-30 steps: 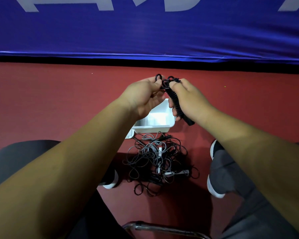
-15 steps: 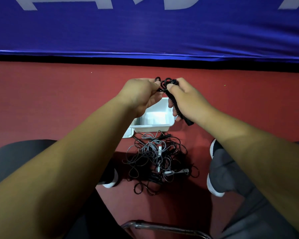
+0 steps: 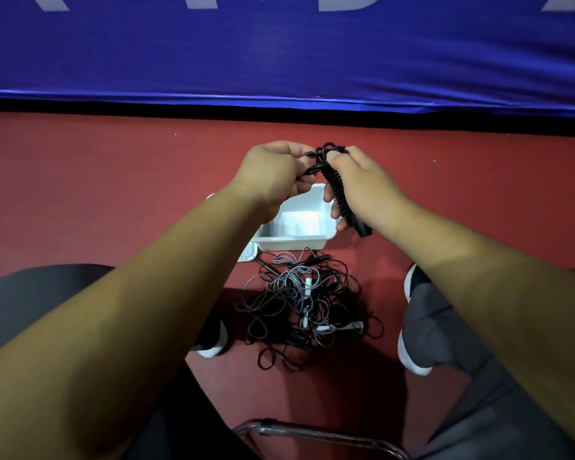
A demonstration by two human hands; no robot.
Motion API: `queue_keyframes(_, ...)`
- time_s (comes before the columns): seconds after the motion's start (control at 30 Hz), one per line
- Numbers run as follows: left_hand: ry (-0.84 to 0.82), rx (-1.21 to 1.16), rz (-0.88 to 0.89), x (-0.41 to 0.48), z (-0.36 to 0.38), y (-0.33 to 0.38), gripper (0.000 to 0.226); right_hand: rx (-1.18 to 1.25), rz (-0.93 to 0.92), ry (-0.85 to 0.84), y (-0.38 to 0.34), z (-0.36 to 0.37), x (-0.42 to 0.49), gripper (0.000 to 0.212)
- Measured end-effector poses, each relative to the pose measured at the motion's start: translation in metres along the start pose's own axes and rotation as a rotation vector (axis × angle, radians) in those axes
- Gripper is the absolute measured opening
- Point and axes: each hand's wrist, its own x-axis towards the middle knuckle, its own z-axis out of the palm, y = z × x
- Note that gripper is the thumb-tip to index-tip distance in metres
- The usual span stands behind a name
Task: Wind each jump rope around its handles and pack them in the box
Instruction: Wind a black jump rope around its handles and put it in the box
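Note:
My right hand (image 3: 362,184) grips a black jump rope (image 3: 341,197), its cord wound tightly around the handles, held up above the floor. My left hand (image 3: 276,175) pinches the loose end of that black cord near the top of the bundle. Below the hands a white box (image 3: 299,242) stands open on the red floor. In front of it lies a tangled pile of jump ropes (image 3: 304,307) with black and grey cords and some white handles.
A white lid (image 3: 248,255) lies beside the box's left corner. My shoes (image 3: 412,327) flank the pile on both sides. A metal chair frame (image 3: 312,433) curves at the bottom. A blue banner (image 3: 279,51) hangs along the far edge of the floor.
Both hands have kept nearly the same place. My left hand has worked the cord end in closer against the top of the wound bundle.

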Motion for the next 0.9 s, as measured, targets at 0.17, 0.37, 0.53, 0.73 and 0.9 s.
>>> queue_keyframes(0.17, -0.018, 0.002, 0.066, 0.002, -0.005, -0.003, 0.024, -0.018, 0.018, -0.046, -0.003, -0.003, -0.001, 0.024)
queue_keyframes(0.37, -0.033, 0.106, 0.108, 0.003, -0.006, -0.004, 0.019, -0.124, -0.018, -0.066, -0.005, -0.004, -0.009, 0.022)
queue_keyframes(0.53, 0.068, 0.174, 0.206, 0.001, -0.003, 0.003, 0.008, -0.137, -0.008, -0.013, -0.016, -0.006, -0.007, 0.027)
queue_keyframes(0.73, 0.044, 0.170, 0.281, -0.001, 0.001, 0.008, 0.008, -0.004, 0.089, 0.058, -0.018, -0.004, -0.004, 0.038)
queue_keyframes(0.9, 0.011, 0.088, 0.228, -0.002, 0.003, 0.007, 0.007, 0.105, 0.048, 0.094, -0.016, -0.003, -0.004, 0.024)
